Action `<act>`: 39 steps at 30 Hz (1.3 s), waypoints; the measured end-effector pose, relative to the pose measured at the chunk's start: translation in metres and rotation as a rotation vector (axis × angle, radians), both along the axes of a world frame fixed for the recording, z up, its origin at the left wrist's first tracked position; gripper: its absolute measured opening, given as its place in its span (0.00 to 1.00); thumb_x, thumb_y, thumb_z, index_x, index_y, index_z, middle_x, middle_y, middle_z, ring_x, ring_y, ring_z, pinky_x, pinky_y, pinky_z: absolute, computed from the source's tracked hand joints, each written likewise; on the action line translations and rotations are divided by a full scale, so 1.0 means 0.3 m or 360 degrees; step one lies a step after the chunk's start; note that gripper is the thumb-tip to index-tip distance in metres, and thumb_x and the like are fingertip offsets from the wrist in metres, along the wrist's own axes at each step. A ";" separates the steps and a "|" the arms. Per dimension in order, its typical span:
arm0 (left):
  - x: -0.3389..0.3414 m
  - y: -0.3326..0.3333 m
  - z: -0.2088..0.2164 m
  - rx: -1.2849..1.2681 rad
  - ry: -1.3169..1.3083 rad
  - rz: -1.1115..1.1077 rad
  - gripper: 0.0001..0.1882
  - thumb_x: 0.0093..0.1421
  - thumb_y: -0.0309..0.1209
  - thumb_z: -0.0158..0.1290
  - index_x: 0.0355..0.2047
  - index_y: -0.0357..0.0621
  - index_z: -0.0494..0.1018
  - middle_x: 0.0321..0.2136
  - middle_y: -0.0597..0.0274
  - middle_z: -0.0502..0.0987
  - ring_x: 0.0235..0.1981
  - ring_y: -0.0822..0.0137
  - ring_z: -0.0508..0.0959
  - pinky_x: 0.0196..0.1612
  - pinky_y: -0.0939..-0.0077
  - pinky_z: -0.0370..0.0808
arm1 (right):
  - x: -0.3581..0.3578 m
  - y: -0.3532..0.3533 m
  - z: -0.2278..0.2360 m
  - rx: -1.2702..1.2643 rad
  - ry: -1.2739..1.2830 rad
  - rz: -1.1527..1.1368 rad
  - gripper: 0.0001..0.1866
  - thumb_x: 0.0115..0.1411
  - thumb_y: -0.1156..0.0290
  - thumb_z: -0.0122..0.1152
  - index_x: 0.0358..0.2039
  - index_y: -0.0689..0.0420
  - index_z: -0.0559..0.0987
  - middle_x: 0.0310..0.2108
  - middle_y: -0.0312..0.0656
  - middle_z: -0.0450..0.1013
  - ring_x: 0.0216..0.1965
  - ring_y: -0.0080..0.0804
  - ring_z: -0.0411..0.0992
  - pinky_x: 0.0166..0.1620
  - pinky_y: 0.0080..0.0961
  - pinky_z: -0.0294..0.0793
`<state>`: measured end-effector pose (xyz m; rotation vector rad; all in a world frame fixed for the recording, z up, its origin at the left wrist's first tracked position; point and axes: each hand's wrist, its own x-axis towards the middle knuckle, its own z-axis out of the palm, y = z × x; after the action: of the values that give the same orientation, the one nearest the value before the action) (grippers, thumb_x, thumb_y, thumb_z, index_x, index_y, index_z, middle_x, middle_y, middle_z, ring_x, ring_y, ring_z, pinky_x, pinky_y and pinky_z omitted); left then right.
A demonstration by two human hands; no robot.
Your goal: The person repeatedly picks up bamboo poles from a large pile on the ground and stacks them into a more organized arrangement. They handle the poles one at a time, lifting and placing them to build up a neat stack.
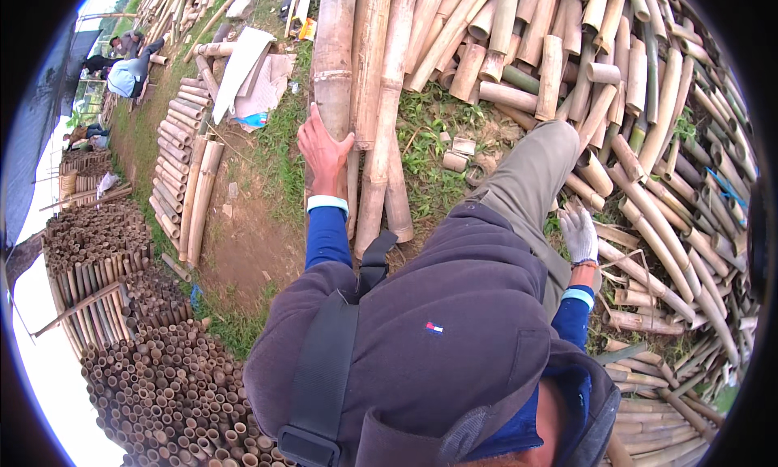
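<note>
My bare left hand [324,149] lies open on the near end of a thick, pale bamboo pole [334,54], its thumb spread to the right. Right beside it, more long bamboo poles [387,102] run away from me. On the other side of my knee, my right hand [578,234], in a white glove, is low with fingers apart. I see nothing in it; cut bamboo pieces [616,236] lie close by, and whether it touches them I cannot tell. Several short bamboo offcuts [455,161] rest on the grass between the poles and my leg.
A large heap of cut bamboo [648,102] fills the right side. At left are a row of bamboo lengths [178,143], bent pale sheets [247,70] and upright stacks of bamboo tubes [178,386]. People [128,76] sit at the far left.
</note>
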<state>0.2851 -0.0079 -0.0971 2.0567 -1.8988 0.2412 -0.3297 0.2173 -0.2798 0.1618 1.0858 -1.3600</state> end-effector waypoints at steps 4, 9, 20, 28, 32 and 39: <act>0.024 -0.063 -0.021 0.0077 0.0089 0.0127 0.63 0.46 0.48 0.76 0.76 0.45 0.53 0.63 0.44 0.70 0.65 0.42 0.66 0.67 0.44 0.66 | 0.042 0.074 0.009 0.0041 0.0019 -0.0063 0.39 0.74 0.57 0.59 0.76 0.59 0.54 0.77 0.55 0.50 0.70 0.54 0.64 0.70 0.45 0.68; 0.165 -0.103 -0.051 0.0243 0.0482 0.0117 0.59 0.47 0.49 0.77 0.73 0.38 0.60 0.64 0.40 0.73 0.64 0.44 0.73 0.68 0.52 0.69 | 0.026 0.192 -0.012 0.0030 -0.0112 -0.0410 0.40 0.74 0.58 0.59 0.76 0.63 0.53 0.77 0.55 0.50 0.72 0.54 0.61 0.71 0.47 0.66; 0.257 -0.130 -0.108 0.0338 0.0895 0.0103 0.64 0.46 0.55 0.77 0.72 0.29 0.58 0.68 0.33 0.66 0.70 0.46 0.68 0.71 0.56 0.66 | -0.024 0.243 -0.053 -0.0069 -0.0220 -0.0406 0.13 0.71 0.62 0.51 0.52 0.47 0.77 0.47 0.37 0.77 0.53 0.37 0.74 0.57 0.40 0.71; 0.173 -0.150 -0.139 -0.0415 0.0329 -0.0095 0.57 0.50 0.49 0.76 0.68 0.24 0.62 0.64 0.30 0.70 0.65 0.37 0.70 0.70 0.49 0.66 | -0.075 0.395 -0.014 -0.0269 -0.0297 -0.0974 0.22 0.79 0.59 0.45 0.65 0.57 0.67 0.64 0.54 0.65 0.68 0.57 0.64 0.71 0.48 0.65; -0.104 -0.160 -0.174 -0.0459 -0.0210 -0.0100 0.47 0.61 0.56 0.66 0.68 0.36 0.65 0.58 0.40 0.73 0.61 0.39 0.70 0.62 0.40 0.67 | -0.163 0.659 -0.066 -0.0018 -0.0002 -0.1491 0.28 0.72 0.58 0.63 0.66 0.53 0.69 0.65 0.49 0.67 0.59 0.55 0.74 0.56 0.47 0.81; -0.683 -0.176 -0.214 0.0141 0.0095 -0.1018 0.37 0.64 0.44 0.64 0.67 0.36 0.68 0.63 0.39 0.71 0.66 0.41 0.67 0.69 0.46 0.63 | -0.099 1.095 -0.108 0.2139 0.1348 -0.1249 0.39 0.62 0.48 0.64 0.66 0.60 0.72 0.64 0.67 0.69 0.65 0.63 0.68 0.68 0.48 0.68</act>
<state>0.0802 -0.0607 -0.1613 1.3758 -2.4345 -0.0617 -0.3595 0.5457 -0.3122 1.1572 2.7469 -1.0926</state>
